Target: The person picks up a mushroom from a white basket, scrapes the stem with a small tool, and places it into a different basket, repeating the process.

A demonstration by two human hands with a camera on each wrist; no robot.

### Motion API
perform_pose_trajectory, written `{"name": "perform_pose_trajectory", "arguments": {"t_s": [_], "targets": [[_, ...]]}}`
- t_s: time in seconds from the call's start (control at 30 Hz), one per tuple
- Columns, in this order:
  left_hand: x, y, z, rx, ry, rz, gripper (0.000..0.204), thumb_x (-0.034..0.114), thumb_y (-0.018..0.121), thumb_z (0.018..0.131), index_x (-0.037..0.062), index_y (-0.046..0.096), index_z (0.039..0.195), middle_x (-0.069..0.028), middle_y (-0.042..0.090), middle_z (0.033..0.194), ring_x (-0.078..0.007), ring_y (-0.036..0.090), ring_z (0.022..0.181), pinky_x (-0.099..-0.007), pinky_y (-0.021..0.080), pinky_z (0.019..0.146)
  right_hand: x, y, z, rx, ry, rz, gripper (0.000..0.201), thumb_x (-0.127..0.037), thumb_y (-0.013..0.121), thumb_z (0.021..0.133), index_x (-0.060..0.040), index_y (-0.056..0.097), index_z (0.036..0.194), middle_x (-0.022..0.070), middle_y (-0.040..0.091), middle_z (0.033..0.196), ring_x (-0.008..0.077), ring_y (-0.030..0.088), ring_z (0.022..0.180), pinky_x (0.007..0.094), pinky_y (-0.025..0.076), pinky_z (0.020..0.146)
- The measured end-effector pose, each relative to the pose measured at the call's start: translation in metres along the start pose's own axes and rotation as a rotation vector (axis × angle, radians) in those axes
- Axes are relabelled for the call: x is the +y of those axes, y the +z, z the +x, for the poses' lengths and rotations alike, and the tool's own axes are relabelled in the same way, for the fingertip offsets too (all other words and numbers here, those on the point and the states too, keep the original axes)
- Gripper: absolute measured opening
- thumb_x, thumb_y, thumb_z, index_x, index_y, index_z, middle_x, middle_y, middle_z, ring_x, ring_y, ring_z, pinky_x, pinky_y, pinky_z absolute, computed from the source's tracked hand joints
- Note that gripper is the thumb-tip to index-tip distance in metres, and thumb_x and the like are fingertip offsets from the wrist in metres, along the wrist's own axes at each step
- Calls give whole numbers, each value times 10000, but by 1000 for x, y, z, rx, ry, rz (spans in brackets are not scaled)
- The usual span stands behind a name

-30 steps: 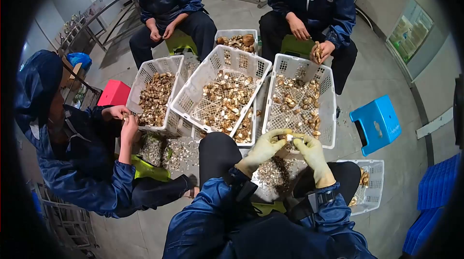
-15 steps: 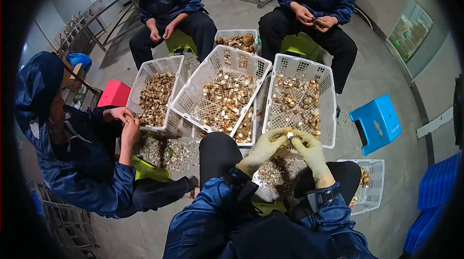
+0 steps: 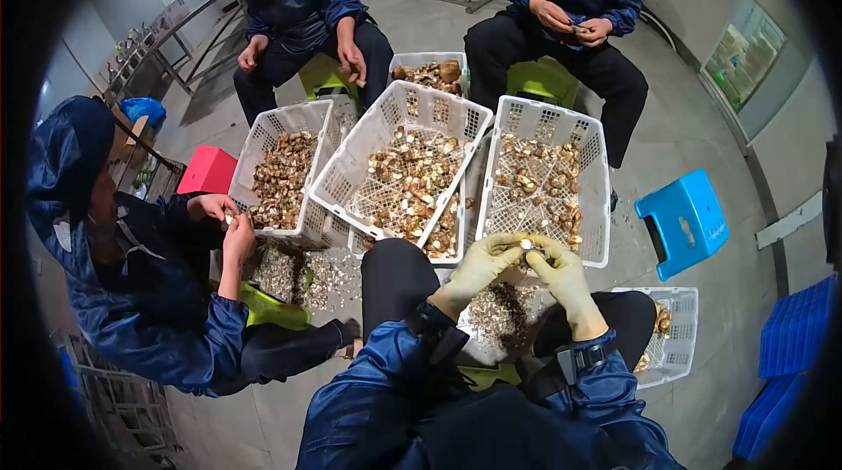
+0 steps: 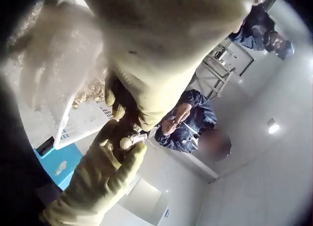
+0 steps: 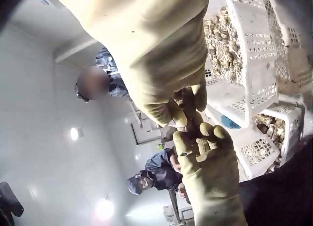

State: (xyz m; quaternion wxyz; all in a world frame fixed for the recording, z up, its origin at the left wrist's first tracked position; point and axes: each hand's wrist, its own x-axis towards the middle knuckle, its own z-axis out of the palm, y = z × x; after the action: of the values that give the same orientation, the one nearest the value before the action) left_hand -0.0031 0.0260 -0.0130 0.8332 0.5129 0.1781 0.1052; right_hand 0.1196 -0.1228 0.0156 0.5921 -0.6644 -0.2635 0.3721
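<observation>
Pale yellow rubber gloves cover both hands, which meet above the near edge of the right-hand crate. My left hand (image 3: pixel 481 275) grips a brown mushroom (image 3: pixel 526 245) with a whitish cut end; its cap is mostly hidden by fingers. From the other side my right hand (image 3: pixel 566 286) closes in, fingertips right at the mushroom. Under the right thumb in the left wrist view, a small flat blade (image 4: pixel 140 138) lies against the pale stem end (image 4: pixel 125 143). Below the hands, dark and whitish trimmings (image 3: pixel 498 316) are heaped between the knees.
White perforated crates of mushrooms stand ahead: right (image 3: pixel 544 185), middle (image 3: pixel 399 176), left (image 3: pixel 285 172). Another crate (image 3: pixel 675 343) sits beside the right knee. A blue stool (image 3: pixel 682 224) is to the right, blue stacked crates (image 3: pixel 794 330) beyond. Three people sit around, handling mushrooms.
Both gloved hands stay in place, with small finger shifts around the mushroom. The far-right person's hand has drawn back from the crate with a mushroom; the far-left person's hands have parted.
</observation>
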Motion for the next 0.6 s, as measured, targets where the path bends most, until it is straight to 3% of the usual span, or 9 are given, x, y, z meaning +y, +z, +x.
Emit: {"name": "perform_pose_trajectory", "arguments": {"t_s": [0.07,0.1,0.2,0.4,0.47,0.6], "targets": [[3,0,-1,4,-52,-19,395,209,638,983,19,559,1320,-66,677,1116,-137,668,968,-296,575,830,6,0,2,25,14,58,276,-137,628,977,16,647,1206,32,686,1014,92,648,825,250,580,740],[17,7,-8,1,-108,-70,397,247,621,993,28,558,1319,-57,673,1070,-138,661,945,-304,577,839,5,-4,3,47,68,154,274,-158,656,956,31,669,1154,12,702,921,59,618,781,210,507,703],[13,5,-5,-31,-132,-87,415,291,602,1003,38,550,1328,-39,661,1020,-125,649,910,-302,579,835,-2,-15,3,32,133,164,289,-170,656,959,20,669,1176,10,698,905,67,620,754,201,496,679],[-1,0,2,-7,-20,33,359,305,633,985,39,581,1219,-20,649,968,-90,620,836,-261,563,775,3,1,-1,50,-42,17,293,-177,648,967,23,662,1181,11,699,909,78,626,757,208,502,682],[-6,-3,3,-5,-15,80,350,295,637,983,36,583,1212,-21,649,969,-88,617,826,-256,559,762,6,-5,1,43,37,102,272,-186,643,971,19,673,1148,13,699,907,79,625,756,210,501,685],[7,2,-3,-80,-102,-128,360,292,583,1014,23,573,1253,-32,653,995,-86,615,814,-249,549,756,-3,-12,2,41,123,216,252,-208,648,970,10,688,1090,17,699,900,75,621,753,212,496,686]]}}
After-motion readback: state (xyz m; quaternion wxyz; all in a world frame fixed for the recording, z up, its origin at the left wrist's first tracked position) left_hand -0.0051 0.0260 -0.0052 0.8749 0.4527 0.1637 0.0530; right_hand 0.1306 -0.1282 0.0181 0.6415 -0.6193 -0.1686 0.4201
